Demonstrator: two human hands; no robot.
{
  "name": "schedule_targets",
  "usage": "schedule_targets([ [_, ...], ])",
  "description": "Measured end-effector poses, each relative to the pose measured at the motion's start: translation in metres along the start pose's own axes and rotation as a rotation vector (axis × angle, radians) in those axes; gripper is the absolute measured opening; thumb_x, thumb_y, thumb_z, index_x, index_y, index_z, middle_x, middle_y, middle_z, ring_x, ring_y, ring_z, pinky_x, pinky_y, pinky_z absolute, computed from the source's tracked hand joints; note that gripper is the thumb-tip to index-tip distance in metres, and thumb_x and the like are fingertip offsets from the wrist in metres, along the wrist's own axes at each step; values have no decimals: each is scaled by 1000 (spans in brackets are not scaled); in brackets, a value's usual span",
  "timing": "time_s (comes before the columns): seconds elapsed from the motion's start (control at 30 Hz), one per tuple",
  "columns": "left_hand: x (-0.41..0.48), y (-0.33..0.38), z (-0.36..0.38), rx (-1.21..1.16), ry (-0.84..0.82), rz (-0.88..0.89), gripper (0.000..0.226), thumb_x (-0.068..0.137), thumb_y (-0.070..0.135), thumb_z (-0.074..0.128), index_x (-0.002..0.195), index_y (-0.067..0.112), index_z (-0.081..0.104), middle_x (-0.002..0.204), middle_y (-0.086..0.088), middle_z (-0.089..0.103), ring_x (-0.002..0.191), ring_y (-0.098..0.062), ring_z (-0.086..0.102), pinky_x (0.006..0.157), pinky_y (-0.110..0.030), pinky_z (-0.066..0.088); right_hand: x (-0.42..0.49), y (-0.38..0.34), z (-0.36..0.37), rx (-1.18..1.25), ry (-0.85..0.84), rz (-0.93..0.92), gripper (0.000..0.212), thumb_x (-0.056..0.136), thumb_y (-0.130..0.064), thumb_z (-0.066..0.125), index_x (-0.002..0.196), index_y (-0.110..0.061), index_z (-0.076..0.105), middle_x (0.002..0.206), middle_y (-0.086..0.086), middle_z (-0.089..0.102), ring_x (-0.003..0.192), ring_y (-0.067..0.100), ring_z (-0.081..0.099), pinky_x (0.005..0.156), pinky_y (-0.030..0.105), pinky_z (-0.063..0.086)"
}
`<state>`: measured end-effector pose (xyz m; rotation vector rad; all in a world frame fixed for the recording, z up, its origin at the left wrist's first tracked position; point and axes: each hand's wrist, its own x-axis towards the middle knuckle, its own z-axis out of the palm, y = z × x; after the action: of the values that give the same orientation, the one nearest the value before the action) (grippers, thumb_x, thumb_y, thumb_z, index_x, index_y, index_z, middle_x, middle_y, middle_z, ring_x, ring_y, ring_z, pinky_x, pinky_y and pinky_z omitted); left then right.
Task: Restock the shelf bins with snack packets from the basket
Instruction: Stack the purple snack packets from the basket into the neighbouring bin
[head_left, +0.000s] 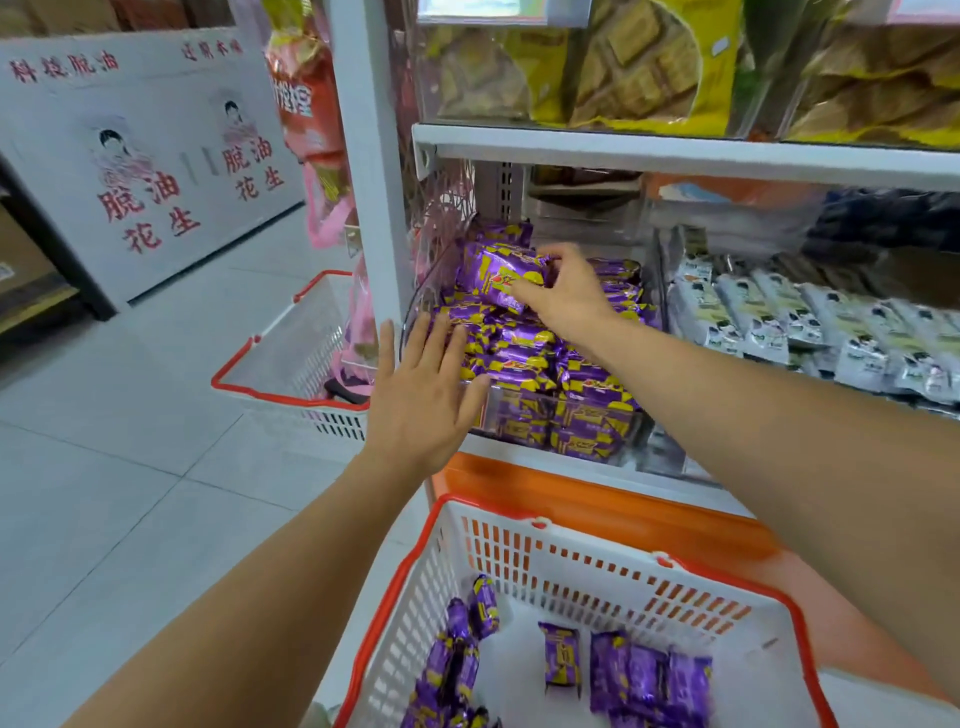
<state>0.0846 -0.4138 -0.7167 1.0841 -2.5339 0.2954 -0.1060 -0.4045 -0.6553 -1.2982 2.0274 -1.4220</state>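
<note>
Bright even light, blurred wide-angle edges

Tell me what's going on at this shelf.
A person is restocking. The right hand pinches a purple snack packet over the clear shelf bin, which is heaped with matching packets. The left hand is open, its straight fingers resting on that heap at the bin's front left corner. Several more purple packets lie in the red-rimmed basket below.
</note>
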Motion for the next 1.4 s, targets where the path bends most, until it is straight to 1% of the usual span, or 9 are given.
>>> schedule_targets([
  [0.17, -2, 1, 8, -20, 84, -29, 68, 98, 52, 18, 142, 8, 47, 148, -13, 44, 142, -29, 33, 118, -54, 9, 14, 3, 23, -84, -22, -70, 63, 86, -17, 71, 140, -7, 40, 132, 11, 52, 118, 23, 52, 95, 27, 41],
  [0.33, -1, 2, 10, -26, 112, -40, 68, 98, 52, 18, 142, 8, 47, 148, -14, 45, 142, -30, 33, 118, -55, 10, 21, 1, 32, -285, -107, -92, 73, 96, -27, 58, 154, -13, 17, 155, 13, 29, 141, 29, 33, 111, 35, 31],
  [0.47, -1, 3, 11, -27, 123, -39, 67, 98, 50, 21, 142, 7, 47, 148, -15, 45, 142, -30, 33, 117, -55, 10, 22, -1, 37, -397, -199, -43, 76, 101, -32, 46, 154, -12, -5, 161, 10, 16, 143, 31, 29, 112, 46, 33],
  [0.7, -3, 2, 3, -74, 61, -46, 70, 96, 53, 15, 148, 11, 37, 155, -12, 33, 147, -27, 21, 120, -49, 4, 19, -10, 33, -405, -218, 63, 88, 99, -37, 50, 153, -5, -12, 162, 14, -2, 149, 33, 8, 120, 42, 18],
  [0.9, -19, 4, -23, -102, 95, -42, 66, 95, 45, 24, 142, 3, 43, 148, -19, 41, 142, -34, 31, 118, -49, 19, -14, -18, 13, -372, -114, -49, 77, 96, -33, 56, 152, -1, 13, 155, 19, 26, 142, 33, 26, 115, 39, 27],
  [1.07, -57, 14, -40, -91, 177, 10, 45, 81, 29, 39, 113, 5, 59, 105, -15, 57, 94, -34, 52, 80, -44, 43, -89, -17, -5, -126, 43, -345, 31, 94, -11, 53, 124, -8, 55, 115, 8, 57, 100, 19, 56, 86, 33, 47],
  [1.17, -91, 24, -24, -159, 50, 53, 37, 79, 28, 38, 98, 8, 62, 91, -13, 58, 82, -36, 55, 69, -43, 45, -145, -1, -12, -18, 4, -382, 20, 92, -7, 49, 105, -11, 63, 96, 3, 66, 77, 14, 59, 63, 24, 44],
  [1.27, -130, 42, -7, -172, -390, -65, 33, 91, 29, 42, 111, 11, 61, 106, -12, 62, 98, -35, 59, 77, -41, 47, -194, 35, -17, -64, -128, -255, 17, 94, -9, 50, 97, -13, 66, 76, 3, 66, 64, 18, 58, 58, 30, 42],
  [1.4, -187, 63, 36, -128, -848, -106, 31, 93, 31, 47, 115, 14, 61, 118, -11, 64, 109, -32, 59, 88, -37, 49, -239, 105, -21, -307, -414, 79, 19, 96, -10, 51, 110, -12, 66, 104, 3, 67, 91, 19, 62, 74, 29, 46],
])
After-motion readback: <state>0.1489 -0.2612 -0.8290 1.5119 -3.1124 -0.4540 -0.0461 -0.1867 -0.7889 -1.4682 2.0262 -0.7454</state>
